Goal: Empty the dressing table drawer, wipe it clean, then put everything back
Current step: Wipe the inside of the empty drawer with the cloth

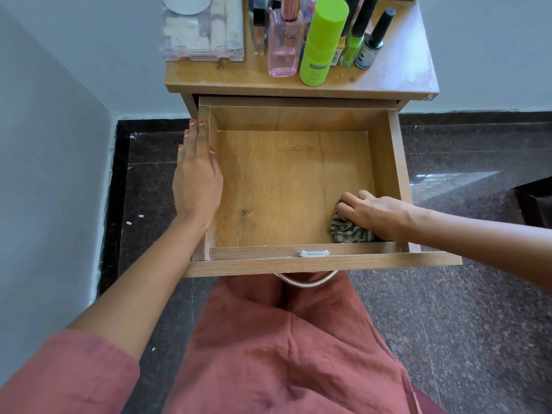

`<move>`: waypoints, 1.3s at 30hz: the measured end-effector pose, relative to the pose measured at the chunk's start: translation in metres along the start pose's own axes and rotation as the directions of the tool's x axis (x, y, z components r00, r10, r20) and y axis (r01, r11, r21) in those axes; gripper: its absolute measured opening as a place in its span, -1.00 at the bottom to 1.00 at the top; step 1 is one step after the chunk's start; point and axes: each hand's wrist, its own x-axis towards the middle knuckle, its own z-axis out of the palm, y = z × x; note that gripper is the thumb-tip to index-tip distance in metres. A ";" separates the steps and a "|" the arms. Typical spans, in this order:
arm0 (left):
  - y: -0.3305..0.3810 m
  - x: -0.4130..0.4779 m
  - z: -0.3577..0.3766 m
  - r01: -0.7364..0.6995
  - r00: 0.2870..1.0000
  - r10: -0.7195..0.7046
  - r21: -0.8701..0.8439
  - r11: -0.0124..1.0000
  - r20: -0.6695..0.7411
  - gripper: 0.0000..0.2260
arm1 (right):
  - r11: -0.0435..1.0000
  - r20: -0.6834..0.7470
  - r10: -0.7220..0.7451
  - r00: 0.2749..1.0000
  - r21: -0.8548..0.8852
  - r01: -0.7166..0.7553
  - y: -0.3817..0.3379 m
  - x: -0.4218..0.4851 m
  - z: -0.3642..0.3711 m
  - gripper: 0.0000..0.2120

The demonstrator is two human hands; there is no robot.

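In the pulled-out drawer (pixel 283 186), at its near right corner, a striped cloth (pixel 349 231) lay bunched on the wooden bottom. The right hand (pixel 376 212) pressed down on it, fingers curled over the fabric and gripping it. The rest of the drawer's bottom showed bare wood. The left hand (pixel 195 177) rested flat on the drawer's left wall, fingers straight and holding nothing. Above, on the dressing table top (pixel 397 70), stood a lime-green bottle (pixel 321 43), a pink perfume bottle (pixel 283 43), nail polish bottles (pixel 373 40) and a clear box (pixel 203 34). Dark speckled floor (pixel 448 324) lay around.
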 end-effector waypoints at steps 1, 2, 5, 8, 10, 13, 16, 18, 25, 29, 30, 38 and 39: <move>0.000 0.000 0.000 0.000 1.000 0.000 -0.002 1.000 0.002 -0.61 | 1.000 0.003 0.014 1.000 -0.003 -0.014 -0.001 0.001 0.001 -0.44; 0.000 0.001 0.000 -0.001 1.000 0.001 -0.003 1.000 0.007 -0.60 | 1.000 0.004 0.026 1.000 -0.007 -0.026 -0.002 0.001 0.001 -0.43; 0.002 0.000 -0.002 0.007 1.000 -0.007 -0.004 1.000 0.017 -0.60 | 0.999 -0.026 0.045 0.999 -0.013 -0.045 0.004 0.004 -0.003 -0.46; 0.002 0.000 -0.003 0.007 1.000 -0.007 -0.001 1.000 0.019 -0.60 | 0.997 -0.045 0.073 0.996 -0.008 -0.073 0.017 0.011 -0.012 -0.48; 0.002 0.000 -0.003 0.008 1.000 -0.008 -0.002 1.000 0.020 -0.60 | 0.996 -0.050 0.090 0.995 -0.015 -0.090 0.021 0.014 -0.017 -0.48; 0.001 0.000 -0.002 0.015 1.000 -0.015 -0.004 1.000 0.023 -0.60 | 0.997 -0.054 0.068 0.996 -0.020 -0.069 0.020 0.013 -0.015 -0.50; 0.001 -0.001 -0.002 0.015 1.000 -0.015 0.001 1.000 0.019 -0.61 | 0.999 -0.069 0.011 0.998 -0.048 -0.014 0.012 0.004 -0.001 -0.52; 0.001 -0.001 -0.001 0.012 1.000 -0.012 0.001 1.000 0.022 -0.60 | 0.991 -0.099 -0.014 0.995 -0.130 0.001 0.007 -0.002 0.010 -0.50; 0.000 0.000 -0.001 0.011 1.000 -0.011 0.003 1.000 0.020 -0.60 | 0.991 -0.155 -0.048 0.987 -0.130 0.027 0.001 -0.003 0.014 -0.38; -0.001 0.000 0.000 0.006 1.000 -0.006 0.008 1.000 0.018 -0.60 | 1.000 -0.052 0.016 0.999 0.009 -0.015 0.008 0.001 -0.004 -0.45; 0.000 0.000 0.000 0.004 1.000 -0.004 0.004 1.000 0.018 -0.60 | 0.999 -0.040 0.031 0.999 0.029 -0.030 0.012 0.004 -0.009 -0.46; 0.000 0.001 -0.001 0.009 1.000 -0.009 -0.005 1.000 0.020 -0.60 | 0.921 -0.102 0.264 0.959 0.323 -0.219 0.045 0.026 -0.024 -0.37; 0.000 0.001 -0.001 0.009 1.000 -0.009 -0.003 1.000 0.019 -0.60 | 0.898 -0.124 0.305 0.944 0.369 -0.241 0.044 0.027 -0.023 -0.38</move>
